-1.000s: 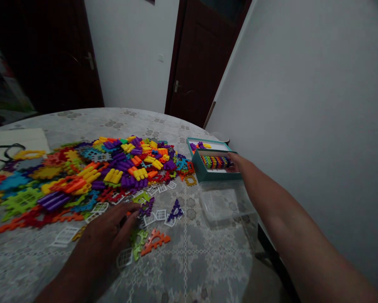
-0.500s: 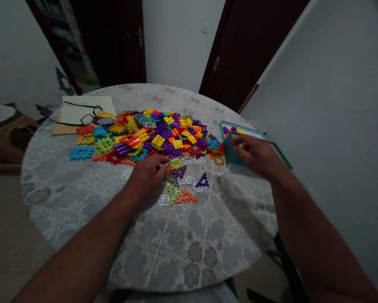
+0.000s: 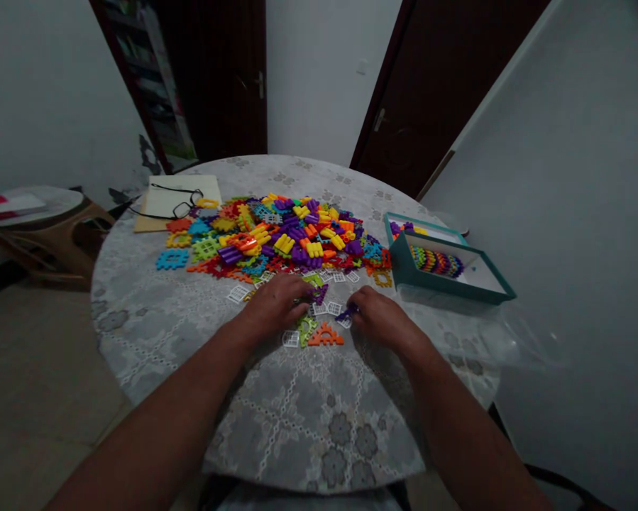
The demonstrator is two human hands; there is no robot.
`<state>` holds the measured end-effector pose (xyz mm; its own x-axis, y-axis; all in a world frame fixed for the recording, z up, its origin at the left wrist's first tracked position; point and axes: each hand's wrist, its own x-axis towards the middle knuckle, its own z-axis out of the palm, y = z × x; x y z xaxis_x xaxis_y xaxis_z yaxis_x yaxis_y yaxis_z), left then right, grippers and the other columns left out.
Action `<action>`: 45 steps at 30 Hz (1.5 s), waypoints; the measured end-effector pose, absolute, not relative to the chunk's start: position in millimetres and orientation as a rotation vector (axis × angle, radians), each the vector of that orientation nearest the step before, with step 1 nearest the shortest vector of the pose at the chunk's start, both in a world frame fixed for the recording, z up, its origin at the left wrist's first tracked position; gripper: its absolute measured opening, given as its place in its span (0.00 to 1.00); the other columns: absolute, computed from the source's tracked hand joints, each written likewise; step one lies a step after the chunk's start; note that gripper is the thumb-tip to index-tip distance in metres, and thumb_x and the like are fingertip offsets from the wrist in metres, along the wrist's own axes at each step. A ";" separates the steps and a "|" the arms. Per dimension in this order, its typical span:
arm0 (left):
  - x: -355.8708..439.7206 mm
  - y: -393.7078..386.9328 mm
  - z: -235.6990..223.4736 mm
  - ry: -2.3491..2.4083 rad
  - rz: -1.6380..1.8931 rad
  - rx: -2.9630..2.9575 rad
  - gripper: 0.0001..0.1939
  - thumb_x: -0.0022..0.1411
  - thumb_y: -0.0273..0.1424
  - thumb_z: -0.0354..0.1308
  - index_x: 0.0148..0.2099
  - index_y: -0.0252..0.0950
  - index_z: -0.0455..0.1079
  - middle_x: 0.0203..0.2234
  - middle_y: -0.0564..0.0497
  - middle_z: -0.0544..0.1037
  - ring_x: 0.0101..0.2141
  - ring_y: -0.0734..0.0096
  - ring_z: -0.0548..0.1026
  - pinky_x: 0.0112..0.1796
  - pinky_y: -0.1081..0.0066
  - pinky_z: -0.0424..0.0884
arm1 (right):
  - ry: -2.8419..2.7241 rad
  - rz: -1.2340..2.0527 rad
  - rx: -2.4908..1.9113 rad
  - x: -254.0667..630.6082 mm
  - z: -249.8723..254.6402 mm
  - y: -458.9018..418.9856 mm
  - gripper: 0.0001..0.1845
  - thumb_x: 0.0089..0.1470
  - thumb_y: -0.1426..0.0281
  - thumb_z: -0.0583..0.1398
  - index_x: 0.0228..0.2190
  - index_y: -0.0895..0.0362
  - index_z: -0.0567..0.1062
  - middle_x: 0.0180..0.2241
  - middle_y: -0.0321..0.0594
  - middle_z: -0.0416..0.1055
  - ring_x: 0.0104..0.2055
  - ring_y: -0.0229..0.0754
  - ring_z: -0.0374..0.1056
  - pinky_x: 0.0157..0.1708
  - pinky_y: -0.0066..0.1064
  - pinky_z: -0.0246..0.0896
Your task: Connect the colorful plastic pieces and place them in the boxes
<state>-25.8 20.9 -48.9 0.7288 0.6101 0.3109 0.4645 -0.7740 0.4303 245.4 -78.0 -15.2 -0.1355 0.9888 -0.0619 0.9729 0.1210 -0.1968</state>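
My right hand (image 3: 378, 314) is closed at the fingertips on a dark purple triangular building piece (image 3: 345, 314), low over the tablecloth. My left hand (image 3: 281, 301) has curled fingers beside a lighter purple triangular piece (image 3: 321, 294); whatever lies between its fingertips is hidden. In front of the hands lie an orange triangular piece (image 3: 326, 335), a lime green triangular piece (image 3: 306, 329) and several small white window pieces (image 3: 291, 338). Behind them spreads a large heap of colourful plastic building pieces (image 3: 297, 234).
A teal box (image 3: 457, 284) at right holds a row of multicoloured pieces (image 3: 436, 261). Behind it sits a teal-rimmed lid or tray (image 3: 430, 233). Clear plastic wrapping (image 3: 515, 337) lies nearby. Eyeglasses (image 3: 182, 209) rest on a pale board (image 3: 206, 187) at left. A wooden stool (image 3: 79, 231) stands beyond.
My right hand has come left from the teal box to the dark purple triangular piece and grasped it. My left hand stays by the small pieces. The view has shifted, showing the box's contents.
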 end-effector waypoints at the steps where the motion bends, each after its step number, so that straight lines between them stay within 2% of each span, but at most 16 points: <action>1: -23.6 20.1 -50.5 0.817 0.597 2.636 0.16 0.71 0.29 0.63 0.59 0.41 0.76 0.54 0.43 0.82 0.56 0.53 0.76 0.59 0.52 0.71 | -2.297 0.297 -2.022 245.3 -15.6 -75.9 0.11 0.65 0.75 0.60 0.46 0.57 0.81 0.48 0.50 0.77 0.47 0.49 0.75 0.46 0.34 0.65; 5: -17.5 19.9 -54.1 0.870 0.521 2.689 0.11 0.73 0.30 0.62 0.56 0.39 0.77 0.51 0.42 0.82 0.51 0.54 0.77 0.53 0.55 0.73 | -2.316 0.331 -2.075 239.9 -13.5 -70.8 0.11 0.69 0.73 0.57 0.43 0.57 0.80 0.45 0.48 0.79 0.46 0.48 0.74 0.45 0.34 0.63; 12: -7.5 18.3 -51.2 1.013 0.464 2.761 0.07 0.75 0.30 0.60 0.50 0.38 0.79 0.45 0.43 0.81 0.47 0.56 0.76 0.48 0.59 0.73 | -2.290 0.348 -1.951 229.9 -1.2 -71.1 0.08 0.68 0.72 0.60 0.43 0.55 0.81 0.45 0.46 0.80 0.46 0.48 0.75 0.43 0.33 0.62; 17: -3.0 18.6 -52.4 1.046 0.432 2.823 0.09 0.77 0.34 0.58 0.46 0.37 0.78 0.41 0.43 0.80 0.44 0.56 0.76 0.44 0.61 0.72 | -2.230 0.379 -1.842 234.1 -11.0 -69.9 0.08 0.68 0.73 0.60 0.43 0.55 0.80 0.44 0.46 0.79 0.47 0.48 0.75 0.48 0.35 0.65; 20: -2.3 19.1 -56.0 1.041 0.444 2.846 0.10 0.78 0.33 0.56 0.44 0.37 0.78 0.40 0.44 0.79 0.43 0.57 0.76 0.44 0.62 0.72 | -2.119 0.408 -1.668 236.3 -28.0 -71.0 0.09 0.68 0.73 0.58 0.44 0.54 0.79 0.52 0.48 0.77 0.54 0.48 0.74 0.56 0.38 0.67; 23: -2.3 19.1 -58.9 1.039 0.524 2.803 0.10 0.78 0.30 0.53 0.45 0.38 0.76 0.40 0.44 0.78 0.43 0.58 0.75 0.44 0.63 0.72 | -2.001 0.387 -1.530 235.0 -42.0 -71.3 0.11 0.68 0.73 0.57 0.45 0.53 0.80 0.62 0.51 0.72 0.64 0.50 0.70 0.64 0.45 0.65; 25: -3.2 19.3 -59.7 0.999 0.625 2.735 0.11 0.79 0.30 0.51 0.47 0.38 0.76 0.42 0.44 0.79 0.44 0.58 0.76 0.45 0.63 0.72 | -1.950 0.390 -1.482 232.3 -45.7 -70.8 0.11 0.67 0.73 0.58 0.45 0.53 0.80 0.61 0.51 0.73 0.65 0.50 0.70 0.65 0.47 0.64; 28: -6.9 19.3 -58.0 0.872 0.751 2.610 0.13 0.80 0.33 0.48 0.49 0.38 0.75 0.43 0.44 0.79 0.45 0.60 0.76 0.47 0.63 0.73 | -1.896 0.449 -1.423 226.1 -45.4 -70.6 0.11 0.67 0.72 0.58 0.46 0.51 0.79 0.55 0.47 0.79 0.59 0.48 0.74 0.62 0.43 0.66; 31: -12.1 16.7 -51.0 0.785 0.744 2.493 0.14 0.80 0.34 0.48 0.49 0.38 0.75 0.41 0.45 0.79 0.43 0.61 0.77 0.47 0.63 0.74 | -1.782 0.499 -1.425 218.9 -44.3 -71.8 0.07 0.66 0.69 0.60 0.43 0.51 0.78 0.46 0.43 0.81 0.48 0.46 0.77 0.52 0.37 0.69; 35: -16.5 9.3 -36.9 0.839 0.693 2.357 0.14 0.78 0.35 0.51 0.56 0.39 0.76 0.46 0.45 0.82 0.44 0.61 0.80 0.49 0.61 0.75 | -1.669 0.581 -1.509 210.5 -43.8 -74.4 0.04 0.65 0.65 0.61 0.40 0.51 0.76 0.33 0.36 0.78 0.34 0.41 0.72 0.37 0.31 0.64; 38: -16.7 5.4 -31.3 0.898 0.675 2.295 0.19 0.74 0.37 0.60 0.64 0.42 0.74 0.47 0.46 0.84 0.42 0.61 0.81 0.48 0.60 0.76 | -1.675 0.586 -1.510 205.9 -41.6 -76.5 0.05 0.64 0.64 0.61 0.39 0.51 0.75 0.30 0.33 0.75 0.31 0.40 0.69 0.34 0.30 0.60; 40: -16.5 5.1 -31.6 0.895 0.662 2.302 0.19 0.71 0.37 0.63 0.62 0.42 0.75 0.45 0.46 0.84 0.42 0.61 0.81 0.48 0.60 0.77 | -1.708 0.597 -1.486 203.6 -39.5 -78.1 0.06 0.64 0.63 0.62 0.39 0.51 0.74 0.29 0.33 0.74 0.30 0.40 0.68 0.32 0.30 0.59; 42: -16.7 5.9 -33.9 0.872 0.667 2.318 0.16 0.72 0.37 0.63 0.59 0.41 0.77 0.45 0.46 0.84 0.42 0.60 0.81 0.48 0.59 0.77 | -1.747 0.596 -1.475 202.1 -37.5 -79.6 0.06 0.64 0.63 0.62 0.38 0.51 0.74 0.28 0.32 0.73 0.28 0.39 0.67 0.32 0.30 0.58; 45: -17.5 7.4 -37.4 0.816 0.697 2.333 0.18 0.73 0.35 0.62 0.62 0.43 0.75 0.51 0.45 0.84 0.47 0.58 0.81 0.51 0.57 0.77 | -1.806 0.547 -1.473 201.1 -36.3 -80.8 0.06 0.65 0.63 0.61 0.38 0.51 0.74 0.29 0.34 0.75 0.29 0.40 0.67 0.33 0.30 0.59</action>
<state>-17.5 7.4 -37.4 0.6788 0.6784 0.2812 0.3839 -0.6543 0.6516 201.1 -80.8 -36.3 -0.0766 0.9600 0.2694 0.6493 0.2531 -0.7172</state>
